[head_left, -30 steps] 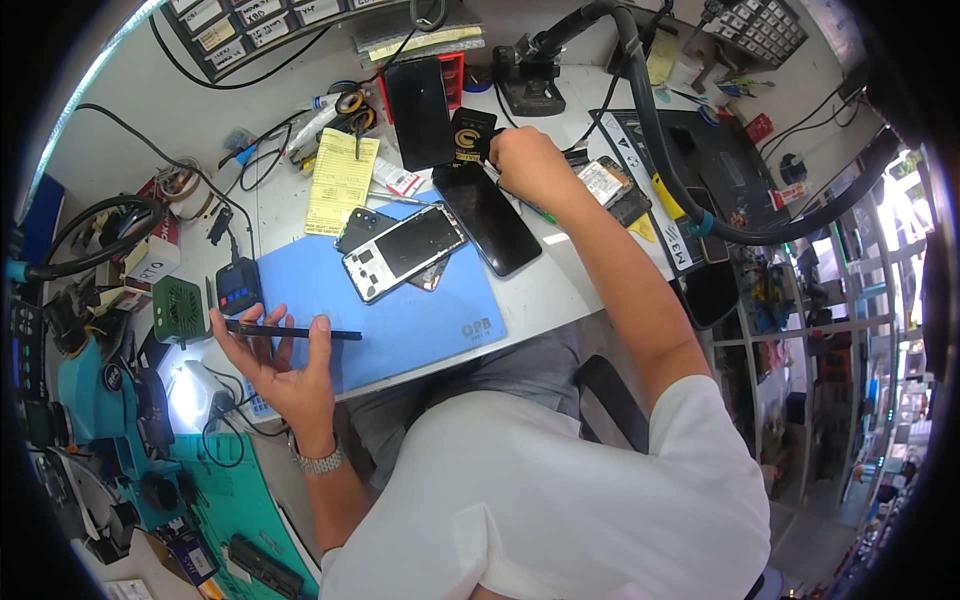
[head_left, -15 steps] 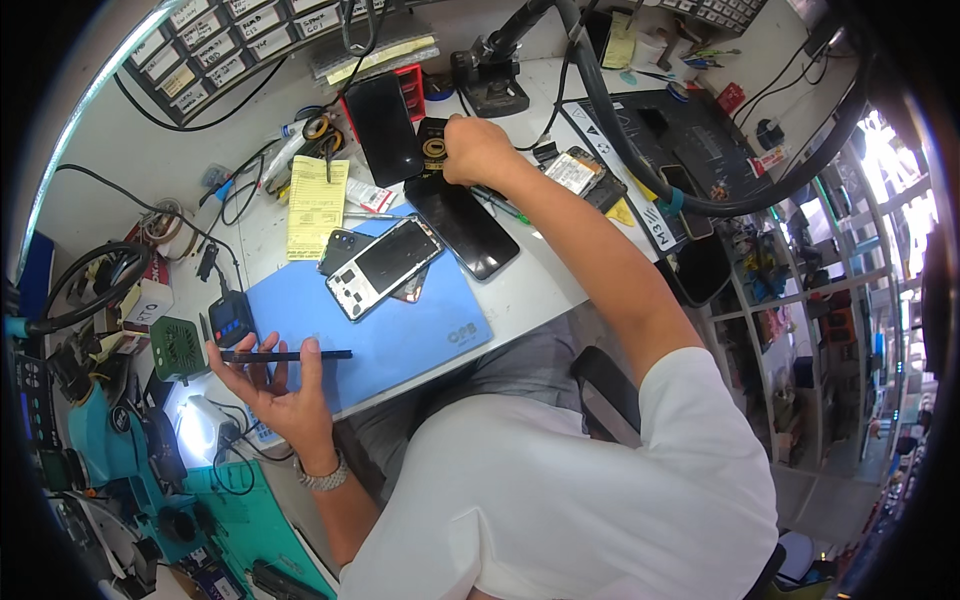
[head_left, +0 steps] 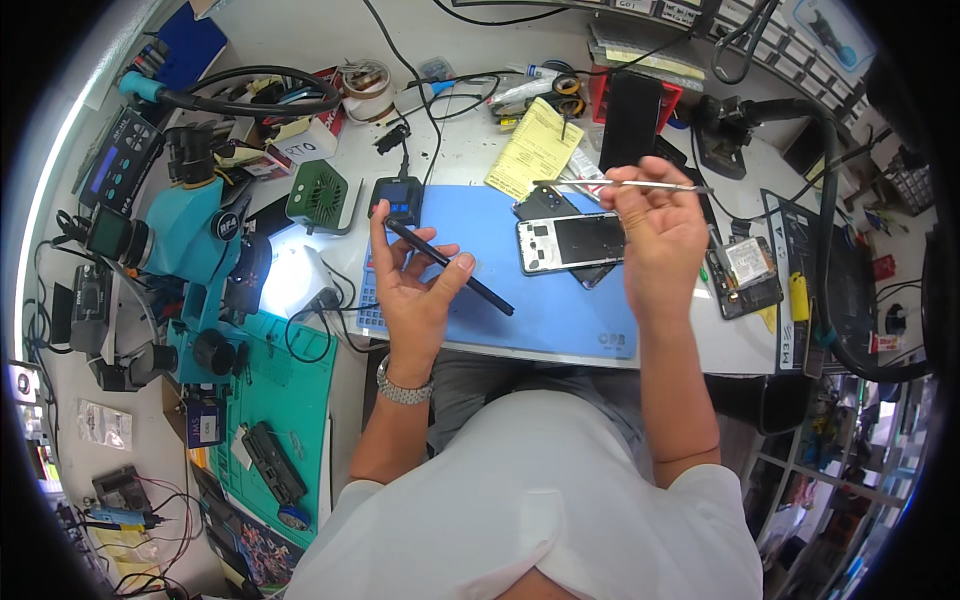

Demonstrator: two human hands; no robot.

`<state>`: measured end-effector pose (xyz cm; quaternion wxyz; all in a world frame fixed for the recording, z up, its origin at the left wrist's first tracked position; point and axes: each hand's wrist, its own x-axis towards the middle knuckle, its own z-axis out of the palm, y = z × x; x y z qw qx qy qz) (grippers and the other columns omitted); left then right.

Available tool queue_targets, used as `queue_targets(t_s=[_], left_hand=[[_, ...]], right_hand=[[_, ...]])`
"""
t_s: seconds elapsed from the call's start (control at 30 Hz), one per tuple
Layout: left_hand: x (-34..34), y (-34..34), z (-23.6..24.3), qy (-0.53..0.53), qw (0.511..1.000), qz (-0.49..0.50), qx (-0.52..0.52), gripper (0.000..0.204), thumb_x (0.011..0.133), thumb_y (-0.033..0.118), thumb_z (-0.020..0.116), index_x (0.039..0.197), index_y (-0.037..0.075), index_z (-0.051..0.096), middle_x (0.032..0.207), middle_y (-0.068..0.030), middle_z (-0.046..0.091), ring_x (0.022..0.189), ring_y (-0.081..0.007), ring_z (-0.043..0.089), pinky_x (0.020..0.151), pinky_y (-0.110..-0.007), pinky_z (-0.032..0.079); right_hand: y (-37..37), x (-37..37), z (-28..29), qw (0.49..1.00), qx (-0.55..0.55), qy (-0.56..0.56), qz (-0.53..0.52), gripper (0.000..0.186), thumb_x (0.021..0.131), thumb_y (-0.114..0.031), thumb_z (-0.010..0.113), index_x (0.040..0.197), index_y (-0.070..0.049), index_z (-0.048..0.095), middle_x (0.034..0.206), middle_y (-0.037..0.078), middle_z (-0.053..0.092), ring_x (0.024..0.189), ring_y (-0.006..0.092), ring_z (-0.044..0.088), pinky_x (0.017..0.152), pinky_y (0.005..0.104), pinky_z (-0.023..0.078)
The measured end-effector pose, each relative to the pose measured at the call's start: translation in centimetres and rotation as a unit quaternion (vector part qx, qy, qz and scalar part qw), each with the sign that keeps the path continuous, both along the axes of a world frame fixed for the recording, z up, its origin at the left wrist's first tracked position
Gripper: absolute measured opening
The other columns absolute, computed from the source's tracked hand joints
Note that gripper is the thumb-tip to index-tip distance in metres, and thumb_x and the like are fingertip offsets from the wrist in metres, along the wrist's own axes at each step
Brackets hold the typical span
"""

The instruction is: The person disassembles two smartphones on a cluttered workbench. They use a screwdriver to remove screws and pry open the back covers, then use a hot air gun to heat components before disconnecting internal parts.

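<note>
My left hand [head_left: 415,300] grips a dark phone [head_left: 450,268] by its edges, thumb on one side and fingers on the other; it is seen nearly edge-on above the blue mat [head_left: 470,335]. Raised over the right side of the mat, my right hand [head_left: 660,235] pinches a thin metal hand tool [head_left: 650,185], pointed toward the left. Behind that hand lies an opened phone frame [head_left: 570,243] with a dark centre. Under it sits a dark phone back [head_left: 545,207] with camera openings. Part of the frame's right end is hidden by my right hand.
A black phone [head_left: 630,120] leans on a red holder at the back. Yellow paper [head_left: 530,150] lies behind the mat. An opened phone [head_left: 750,275] is at the right. A teal microscope [head_left: 195,240], lit lamp [head_left: 295,278] and green box-shaped device [head_left: 318,195] stand left.
My right hand has come back from the far side of the desk and now holds the thin metal tool up. The phone in my left hand has tilted. The view has swung left.
</note>
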<state>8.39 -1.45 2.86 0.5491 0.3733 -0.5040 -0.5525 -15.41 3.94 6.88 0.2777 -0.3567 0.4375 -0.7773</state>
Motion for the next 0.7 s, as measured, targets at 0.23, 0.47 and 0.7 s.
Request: queue_targets(t_s=[0.23, 0.47, 0.7], left_hand=[[-0.4, 1.0, 0.1, 0.022, 0.999, -0.031, 0.010, 0.110, 0.081, -0.009, 0.087, 0.168, 0.016, 0.025, 0.129, -0.0141, 0.053, 0.110, -0.0221, 0.068, 0.088, -0.036, 0.068], [-0.1, 1.1, 0.0, 0.001, 0.999, -0.044, -0.016, 0.110, 0.081, -0.010, 0.087, 0.168, 0.016, 0.025, 0.130, -0.0127, 0.052, 0.114, -0.0214, 0.065, 0.088, -0.037, 0.069], [0.1, 1.2, -0.4, -0.005, 0.999, -0.044, -0.015, 0.111, 0.082, -0.008, 0.087, 0.169, 0.015, 0.023, 0.131, -0.0122, 0.055, 0.117, -0.0227, 0.065, 0.088, -0.035, 0.068]], right_hand=[[-0.4, 8.6, -2.2, 0.976, -0.074, -0.102, 0.179, 0.018, 0.107, 0.000, 0.063, 0.118, -0.002, 0.048, 0.115, 0.022, 0.072, 0.104, 0.0261, 0.076, 0.090, 0.0360, 0.063], [-1.2, 10.1, -2.9, 0.973, -0.107, -0.024, 0.204, 0.025, 0.111, -0.003, 0.056, 0.116, -0.006, 0.032, 0.119, 0.026, 0.071, 0.110, 0.0292, 0.076, 0.094, 0.0361, 0.063], [-1.2, 10.2, -3.2, 0.974, -0.095, -0.030, 0.204, 0.026, 0.112, -0.005, 0.053, 0.115, -0.006, 0.027, 0.117, 0.027, 0.073, 0.109, 0.0279, 0.076, 0.094, 0.0349, 0.062]])
